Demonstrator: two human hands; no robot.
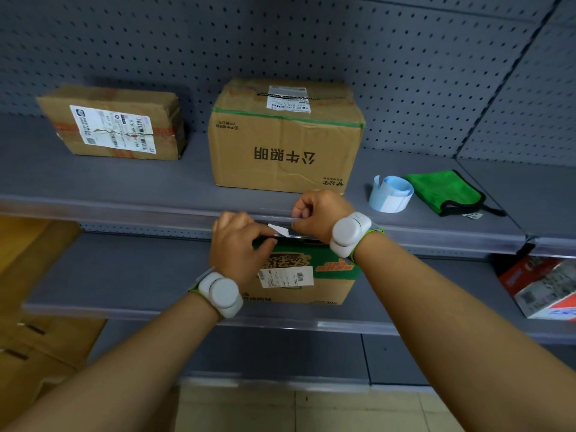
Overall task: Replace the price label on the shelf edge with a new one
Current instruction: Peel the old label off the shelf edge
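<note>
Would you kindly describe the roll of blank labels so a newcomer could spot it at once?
Look along the upper grey shelf, right of the big upside-down-printed carton. The roll of labels stands there, beside a green cloth. It is the only pale blue, loosely curled paper strip.

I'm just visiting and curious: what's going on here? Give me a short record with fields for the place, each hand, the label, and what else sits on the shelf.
place: grey shop shelf with a pegboard back
left hand: at the shelf edge, fingers on the white label
right hand: pinching near the label's right end
label: small, white, partly lifted from the edge strip
on the shelf: two cardboard boxes, a roll of blue labels, a green cloth
shelf below: a green and brown carton
wrists: a white band on each
</note>
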